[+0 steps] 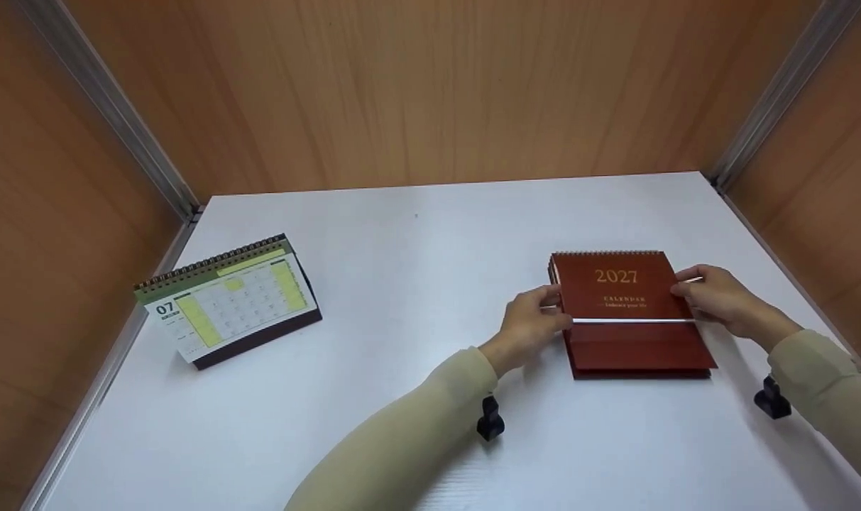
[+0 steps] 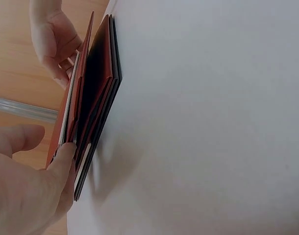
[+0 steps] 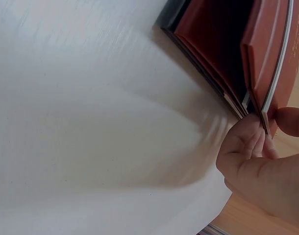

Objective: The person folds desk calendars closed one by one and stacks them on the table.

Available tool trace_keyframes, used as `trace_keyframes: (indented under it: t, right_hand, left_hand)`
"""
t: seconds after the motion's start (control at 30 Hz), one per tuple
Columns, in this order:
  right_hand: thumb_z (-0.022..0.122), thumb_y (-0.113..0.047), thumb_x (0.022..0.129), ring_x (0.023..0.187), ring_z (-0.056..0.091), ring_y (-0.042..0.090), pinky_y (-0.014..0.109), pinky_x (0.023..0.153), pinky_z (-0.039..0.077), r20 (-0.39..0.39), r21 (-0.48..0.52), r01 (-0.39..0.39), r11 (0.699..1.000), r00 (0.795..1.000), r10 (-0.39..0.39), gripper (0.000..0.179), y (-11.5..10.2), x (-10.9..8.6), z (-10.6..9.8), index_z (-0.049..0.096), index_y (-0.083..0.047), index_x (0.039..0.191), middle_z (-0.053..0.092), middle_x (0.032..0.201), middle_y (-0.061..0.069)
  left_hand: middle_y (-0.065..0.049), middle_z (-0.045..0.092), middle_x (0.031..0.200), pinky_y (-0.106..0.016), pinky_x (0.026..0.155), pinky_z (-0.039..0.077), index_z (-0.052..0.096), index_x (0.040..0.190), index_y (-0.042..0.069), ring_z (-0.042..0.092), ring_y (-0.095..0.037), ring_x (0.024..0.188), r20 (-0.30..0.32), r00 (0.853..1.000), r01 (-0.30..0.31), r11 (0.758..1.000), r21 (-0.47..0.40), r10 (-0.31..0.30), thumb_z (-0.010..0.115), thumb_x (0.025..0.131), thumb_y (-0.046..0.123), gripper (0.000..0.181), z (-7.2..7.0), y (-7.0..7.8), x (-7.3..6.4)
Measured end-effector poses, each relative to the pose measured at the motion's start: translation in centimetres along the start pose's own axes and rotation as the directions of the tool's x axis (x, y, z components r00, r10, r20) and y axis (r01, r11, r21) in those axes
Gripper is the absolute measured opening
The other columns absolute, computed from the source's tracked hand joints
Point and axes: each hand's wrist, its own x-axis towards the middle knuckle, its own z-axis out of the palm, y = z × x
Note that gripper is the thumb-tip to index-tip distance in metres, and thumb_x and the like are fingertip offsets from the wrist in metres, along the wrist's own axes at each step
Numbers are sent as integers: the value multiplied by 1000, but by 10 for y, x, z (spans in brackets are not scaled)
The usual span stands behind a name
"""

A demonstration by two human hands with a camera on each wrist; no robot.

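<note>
A dark red desk calendar (image 1: 636, 287) with gold "2027" lettering and a wire-bound top stands at the right of the white table, its cover sloping back. My left hand (image 1: 529, 323) holds its left side, the fingers at the edge beneath the cover and the thumb (image 2: 29, 137) apart from them. On the opposite side my right hand (image 1: 725, 298) pinches the edge, thumb (image 3: 291, 121) on the front and fingers curled behind. A white page edge (image 1: 636, 321) crosses between the hands. Both wrist views show a dark gap between the raised sheets and the red base (image 2: 109, 73).
Another desk calendar (image 1: 235, 301), white, green and yellow and marked 07, stands at the table's left. Wooden panels (image 1: 416, 85) with metal corner strips (image 1: 111, 85) surround the white table (image 1: 373, 284). A dark device hangs under each sleeve.
</note>
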Motion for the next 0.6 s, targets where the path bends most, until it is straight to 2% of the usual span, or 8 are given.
trace_keyframes:
  t: [0.23,0.43,0.6]
  right_hand:
    - [48,-18,109,88,56,10,28,75,55,3,-115,30,993,1000,-30,56,-5,-2,1,32,18,149,61,109,8]
    - [47,-19,110,105,59,20,24,80,56,-3,-173,30,984,1000,-31,56,-1,0,4,32,18,149,55,132,30]
    - [47,-21,110,122,58,37,23,83,56,-28,-204,29,979,999,-36,57,0,-2,6,33,19,148,48,141,40]
  left_hand:
    - [-4,74,130,-27,94,60,60,150,6,71,-14,115,19,1000,-6,1000,26,6,76,92,-5,61,2,-1,-2]
    - [-4,73,135,-27,99,58,58,152,6,70,-17,122,34,999,-8,999,48,7,75,91,-5,64,3,-1,-5]
    - [3,70,141,-33,115,48,55,156,13,61,-17,136,42,999,-24,982,187,16,79,92,4,69,2,0,-6]
